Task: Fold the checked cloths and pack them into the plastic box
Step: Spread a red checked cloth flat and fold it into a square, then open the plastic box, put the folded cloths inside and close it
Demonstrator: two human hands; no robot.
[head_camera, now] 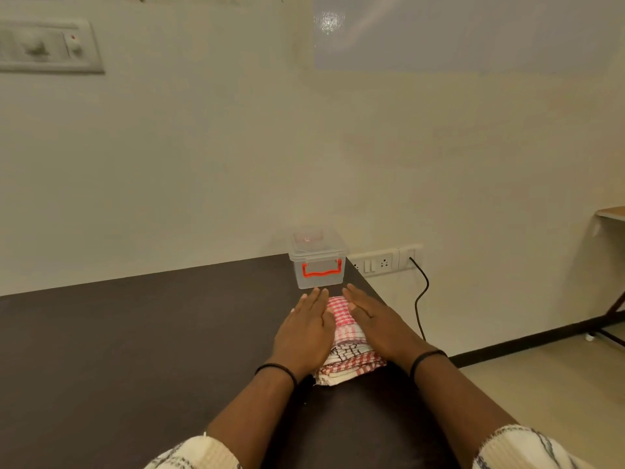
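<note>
Pressing down on a stack of folded checked cloths (345, 340), both hands are lying flat with straight fingers held close together. The left hand (306, 330) is covering the stack's left side, and the right hand (375, 319) is covering its right side, leaving a strip of red-and-white check showing between them. At the near end of the stack, layers in black-and-white and darker red check are peeking out. The stack is sitting on a dark brown table (135, 333) near its right edge. Just beyond the fingertips, a clear plastic box (318, 262) with a red-orange handle is standing with its lid on, close to the wall. A black cable (421, 292) is hanging from a wall socket (385, 262) to the right.
</note>
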